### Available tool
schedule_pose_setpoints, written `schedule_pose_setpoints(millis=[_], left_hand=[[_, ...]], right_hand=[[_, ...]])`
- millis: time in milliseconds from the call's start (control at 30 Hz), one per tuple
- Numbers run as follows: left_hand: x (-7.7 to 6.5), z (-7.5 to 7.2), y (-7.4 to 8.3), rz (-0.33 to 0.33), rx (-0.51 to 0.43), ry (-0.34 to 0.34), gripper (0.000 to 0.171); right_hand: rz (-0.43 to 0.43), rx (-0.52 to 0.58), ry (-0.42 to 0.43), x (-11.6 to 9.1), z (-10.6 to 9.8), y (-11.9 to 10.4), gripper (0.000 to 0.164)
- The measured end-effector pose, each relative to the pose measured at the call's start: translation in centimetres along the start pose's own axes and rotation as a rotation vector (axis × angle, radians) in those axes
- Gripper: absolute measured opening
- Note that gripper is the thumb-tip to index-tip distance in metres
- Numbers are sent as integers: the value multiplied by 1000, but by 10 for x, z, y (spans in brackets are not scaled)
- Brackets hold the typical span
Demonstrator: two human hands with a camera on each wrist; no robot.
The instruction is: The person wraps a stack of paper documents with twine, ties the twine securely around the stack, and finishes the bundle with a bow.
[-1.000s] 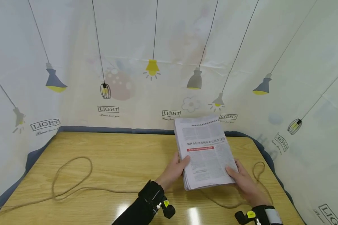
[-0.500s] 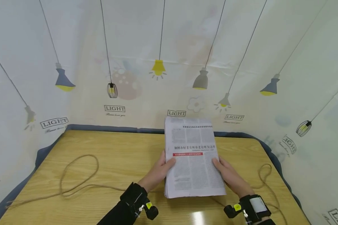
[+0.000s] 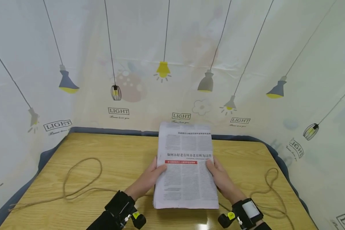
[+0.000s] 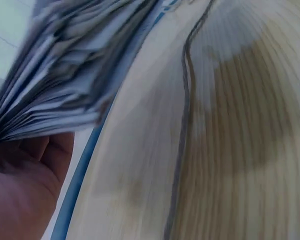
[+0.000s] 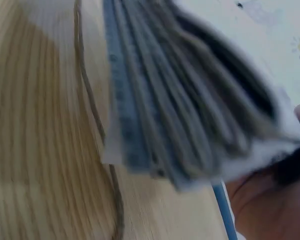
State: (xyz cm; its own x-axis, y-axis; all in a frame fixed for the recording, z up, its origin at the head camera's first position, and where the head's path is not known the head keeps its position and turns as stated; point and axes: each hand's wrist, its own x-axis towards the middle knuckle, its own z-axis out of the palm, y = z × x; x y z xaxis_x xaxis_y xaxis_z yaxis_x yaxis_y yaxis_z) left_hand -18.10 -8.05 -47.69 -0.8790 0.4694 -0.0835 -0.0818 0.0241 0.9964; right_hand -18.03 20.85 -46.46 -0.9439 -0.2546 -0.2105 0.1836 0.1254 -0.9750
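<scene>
A thick stack of folded newspapers (image 3: 187, 185) is held upright-tilted over the middle of the table, printed front page up with a red headline bar. My left hand (image 3: 146, 179) grips its left edge, thumb on the front and fingers behind. On the opposite edge my right hand (image 3: 224, 180) grips it the same way. Both wrist views show the layered edges of the newspaper stack (image 4: 85, 65) clear of the tabletop. Beneath runs a length of twine (image 3: 95, 189), which passes behind the stack in the head view.
The twine makes a loop on the left of the wooden table (image 3: 126, 153), and more twine (image 3: 271, 188) curls on the right. A dark blue border (image 3: 235, 137) edges the table. Behind it hangs a white curtain (image 3: 149, 105) printed with lamps.
Both hands have carried the newspaper stack leftward and slightly nearer, from the right side to the middle of the table, and straightened its slant. The twine stays on the table.
</scene>
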Motion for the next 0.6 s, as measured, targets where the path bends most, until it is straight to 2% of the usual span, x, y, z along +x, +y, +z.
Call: schedule_pose_setpoints(millis=[133,367,467,600], left_hand=[[-12,-9,-1,-36,22,6,45],[-38,-25,-3,-75,29,-48,44],[-51,-30,-3,-72,56,-75,44],[-65,-33,-4,-63,63,-104,45]], right_hand=[[-8,-35,-59,-4,10,-1,49],[-3,-116,-169,-17,26,-1,55],[0,-154,-176,-21,34,1,51],[8,-204,-141,-25,44,5,47]])
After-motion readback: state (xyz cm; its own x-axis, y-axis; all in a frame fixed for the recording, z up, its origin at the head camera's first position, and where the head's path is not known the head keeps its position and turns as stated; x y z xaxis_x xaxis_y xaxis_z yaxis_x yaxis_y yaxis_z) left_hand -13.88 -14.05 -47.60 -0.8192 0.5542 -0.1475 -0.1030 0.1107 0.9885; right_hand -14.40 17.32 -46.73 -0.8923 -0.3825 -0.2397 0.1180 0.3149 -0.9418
